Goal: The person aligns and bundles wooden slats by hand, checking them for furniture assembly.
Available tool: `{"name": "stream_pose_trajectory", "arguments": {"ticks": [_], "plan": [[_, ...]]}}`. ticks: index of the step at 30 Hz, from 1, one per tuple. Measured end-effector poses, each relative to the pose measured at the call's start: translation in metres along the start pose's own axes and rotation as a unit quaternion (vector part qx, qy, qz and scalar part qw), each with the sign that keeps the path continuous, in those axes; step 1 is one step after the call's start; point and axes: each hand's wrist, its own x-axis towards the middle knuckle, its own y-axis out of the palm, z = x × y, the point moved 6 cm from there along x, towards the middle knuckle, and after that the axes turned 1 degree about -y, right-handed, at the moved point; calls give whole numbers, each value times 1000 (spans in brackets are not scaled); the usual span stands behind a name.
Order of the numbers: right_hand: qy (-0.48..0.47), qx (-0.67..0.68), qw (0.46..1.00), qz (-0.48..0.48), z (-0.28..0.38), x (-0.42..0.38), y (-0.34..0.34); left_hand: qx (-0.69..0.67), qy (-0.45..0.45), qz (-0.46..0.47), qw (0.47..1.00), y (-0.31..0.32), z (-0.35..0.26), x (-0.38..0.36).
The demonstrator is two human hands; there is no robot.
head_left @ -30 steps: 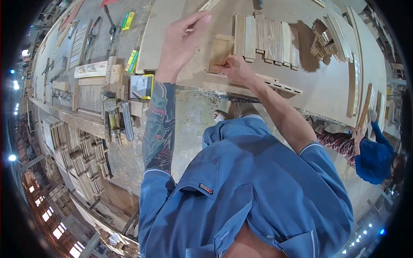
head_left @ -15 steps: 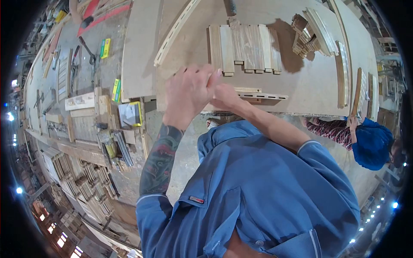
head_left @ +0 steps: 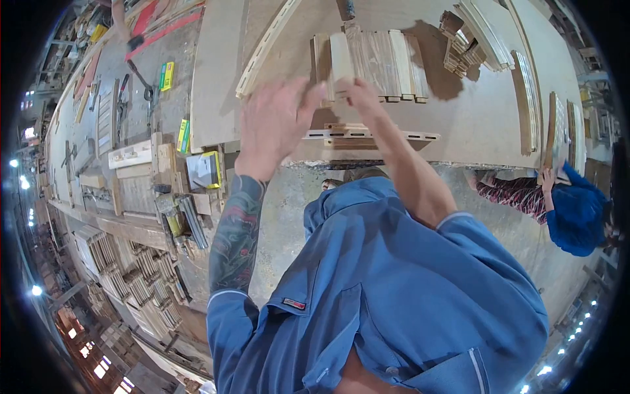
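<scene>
My left hand (head_left: pixel 272 125), at the end of a tattooed forearm, is raised over the board's near edge. It is blurred, with its fingers stretched out and the thumb apart. Just right of it is my right hand (head_left: pixel 359 95), fingers curled closed; I cannot tell what is in them. The right fingers overlap the near end of a pale wooden strip (head_left: pixel 340 56) in this view. That strip lies side by side with several brown and pale wooden strips (head_left: pixel 384 62). Nearer to my body, a slotted wooden strip (head_left: pixel 420 136) lies crosswise, partly behind my right wrist.
A long slotted strip (head_left: pixel 268 46) lies left of the row. Stacked wood pieces (head_left: pixel 482 39) stand on the right. Yellow-green boxes (head_left: pixel 167 76), pliers (head_left: pixel 123 88) and clamps lie on the left bench. Another person in blue (head_left: pixel 577 217) works at far right.
My hands, close together before, have moved apart. My left hand has opened out and shifted left; my right hand has moved forward over the strips' near ends.
</scene>
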Motion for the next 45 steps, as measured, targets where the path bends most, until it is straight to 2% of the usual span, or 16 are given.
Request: {"name": "stream_pose_trajectory", "arguments": {"ticks": [2,5,11,16,18,21,26,28,29,30,32,33,35,39,41,45], "plan": [[-5,37,999,-27,21,-52,-6,-137,-36,-66,988,-24,-2,8],[-119,-6,988,97,34,-89,15,-242,-37,-93,965,-32,-4,20],[-180,-265,938,132,15,-83,46,-229,-96,-8,969,9,7,13],[-209,-374,890,157,19,-94,52,-254,-83,-50,962,14,16,14],[-449,-429,779,88,23,-107,56,-264,-95,-34,959,6,12,17],[-468,-436,765,75,17,-108,56,-257,-123,78,955,9,8,17],[-473,-452,754,63,5,-104,61,-200,-11,38,979,16,-5,15],[-426,-315,843,90,3,-102,57,-141,-3,76,987,17,-15,12],[-341,-392,836,179,-9,-90,53,-78,-1,105,991,19,-17,14],[-339,-388,838,177,9,-90,48,-77,2,109,991,18,-19,13],[-190,-531,799,208,26,-64,35,-68,-25,122,990,20,-17,14],[-207,-434,864,148,23,-31,23,-66,-26,123,990,21,-18,15],[-273,-518,800,-131,30,-1,37,-56,-39,126,990,22,-18,13],[-214,-563,761,-241,27,24,74,-60,-40,125,990,22,-17,14],[-108,-515,840,-132,30,21,71,-58,-57,132,988,22,-17,12],[-206,-297,932,-21,32,-1,19,-87,-46,92,991,21,-16,10]]}}
